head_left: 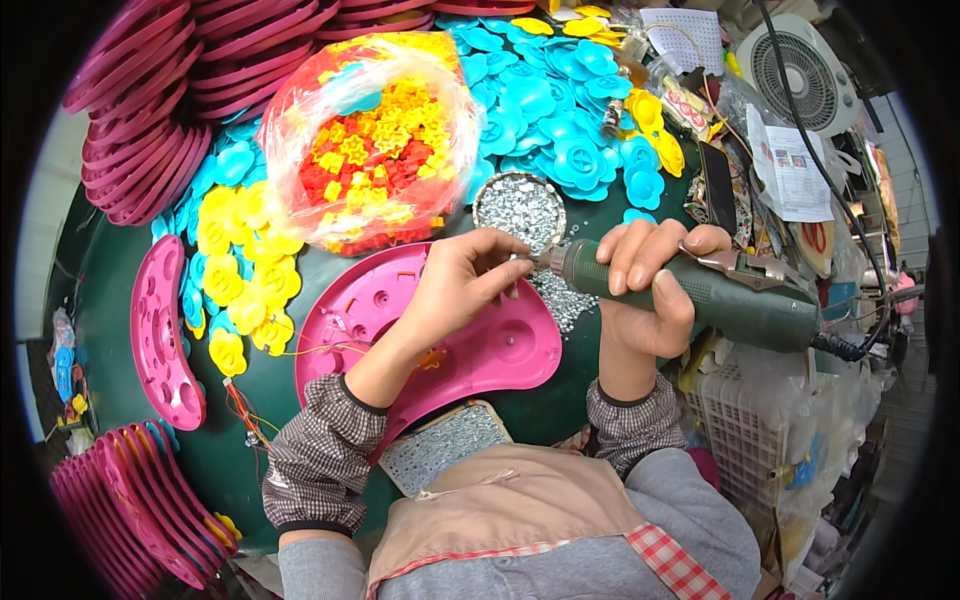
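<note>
My right hand (645, 290) grips a dark green electric screwdriver (740, 305), which lies nearly level with its tip toward the left. At that tip, my left hand (462, 280) has thumb and fingers pinched together. Whatever small piece is between them is too small to make out. Both hands are above a pink curved plastic shell (515, 345) with round recesses and posts. My left wrist hides part of this shell. A thin wire runs from the shell's left part. Just beyond the fingers stands a round bowl (476, 205) of small silvery metal pieces, with more scattered beside it.
A clear plastic bag (285, 190) holds red and yellow small parts. Blue flower-shaped pieces (575, 160) and yellow ones (240, 220) lie around it. Pink shells (130, 510) are stacked left. A tray (390, 470) of metal bits sits near my apron. A cable (850, 345) trails right.
</note>
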`<state>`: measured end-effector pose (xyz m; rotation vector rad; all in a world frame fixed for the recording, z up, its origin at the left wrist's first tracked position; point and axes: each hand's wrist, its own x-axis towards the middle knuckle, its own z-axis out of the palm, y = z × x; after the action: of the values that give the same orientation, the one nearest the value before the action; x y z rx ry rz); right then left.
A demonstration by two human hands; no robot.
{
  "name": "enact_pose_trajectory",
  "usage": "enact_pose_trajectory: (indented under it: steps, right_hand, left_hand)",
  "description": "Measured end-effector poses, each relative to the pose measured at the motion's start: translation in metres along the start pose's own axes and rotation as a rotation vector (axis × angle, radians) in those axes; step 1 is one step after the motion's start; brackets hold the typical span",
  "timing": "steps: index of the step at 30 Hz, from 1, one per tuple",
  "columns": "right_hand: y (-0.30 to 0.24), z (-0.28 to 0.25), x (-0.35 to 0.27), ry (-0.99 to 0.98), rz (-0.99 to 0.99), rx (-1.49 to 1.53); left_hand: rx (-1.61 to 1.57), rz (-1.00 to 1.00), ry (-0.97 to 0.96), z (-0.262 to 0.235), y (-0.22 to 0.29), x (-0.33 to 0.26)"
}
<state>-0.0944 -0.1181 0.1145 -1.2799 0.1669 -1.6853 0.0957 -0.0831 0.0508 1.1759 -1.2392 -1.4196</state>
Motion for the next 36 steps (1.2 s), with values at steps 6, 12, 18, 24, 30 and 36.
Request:
enact_pose_trajectory:
  steps: [6,12,18,24,30,36]
  right_hand:
    - [-0.007,0.016,-0.011,-0.016,0.053,0.083]
    - [-0.011,0.038,-0.024,-0.056,0.143,0.156]
    - [-0.013,0.047,-0.029,-0.084,0.149,0.151]
    - [-0.016,0.051,-0.033,-0.065,0.180,0.151]
    - [-0.017,0.051,-0.033,-0.071,0.175,0.149]
    - [-0.014,0.056,-0.037,-0.058,0.152,0.122]
  left_hand:
    - [0.090,0.111,0.095,-0.011,-0.007,-0.038]
    - [0.165,0.258,0.163,-0.014,-0.008,-0.074]
    - [0.283,0.414,0.210,-0.015,-0.013,-0.084]
    - [0.340,0.458,0.225,-0.013,-0.013,-0.089]
    - [0.290,0.451,0.227,-0.011,-0.014,-0.090]
    - [0.615,0.616,0.324,-0.008,-0.016,-0.090]
